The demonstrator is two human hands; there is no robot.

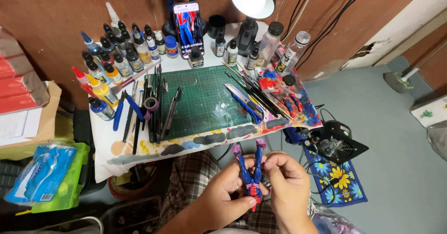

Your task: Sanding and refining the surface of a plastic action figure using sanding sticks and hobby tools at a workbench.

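A small blue and red action figure (250, 171) is upside down over my lap, its two legs pointing up toward the table. My left hand (226, 190) grips its torso from the left and below. My right hand (287, 183) pinches it from the right, fingers near the hip and one leg. Both hands are in front of the small white work table (104, 157), just past its near edge.
A green cutting mat (205, 101) lies on the table with brushes, pliers and a blue utility knife (244, 102). Paint bottles (116, 61) crowd the back left. A phone (187, 27) and lamp (251, 3) stand behind. A black fan (336, 143) sits on the floor.
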